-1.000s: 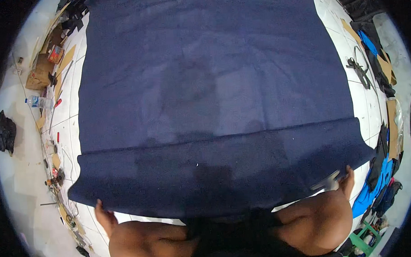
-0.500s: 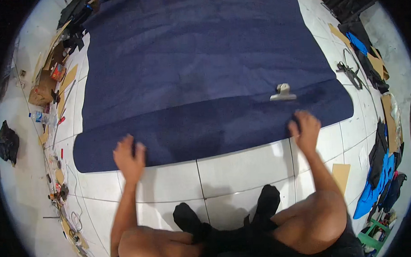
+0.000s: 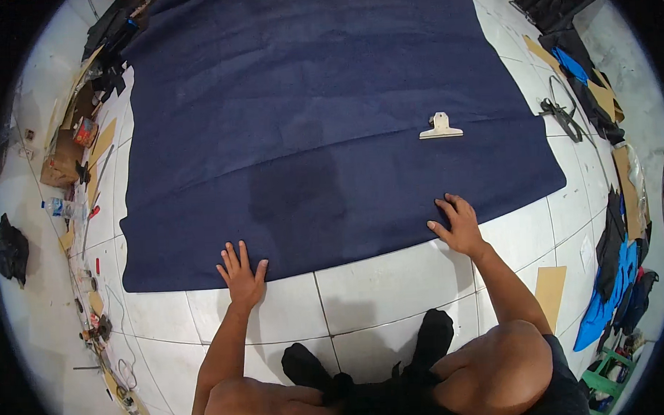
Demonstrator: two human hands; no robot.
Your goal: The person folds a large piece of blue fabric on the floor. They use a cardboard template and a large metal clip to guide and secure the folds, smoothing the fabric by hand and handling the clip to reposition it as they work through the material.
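Evidently | left hand (image 3: 245,285), right hand (image 3: 463,232): grip unclenched, fingers spread over near edge of cloth (image 3: 328,83), seemingly steadying it | clip (image 3: 440,127) rests by crease, perhaps as weight

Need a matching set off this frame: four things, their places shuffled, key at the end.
Things:
1. Bulldog clip
2. Plastic bottle
3. Right hand
4. Cardboard sheet

Places:
A. On the fabric's near edge
B. Flat on the floor tiles, near the right forearm
C. On the navy fabric, away from its edges
D. Among the items along the picture's left side

Pairs: 1-C, 2-D, 3-A, 4-B
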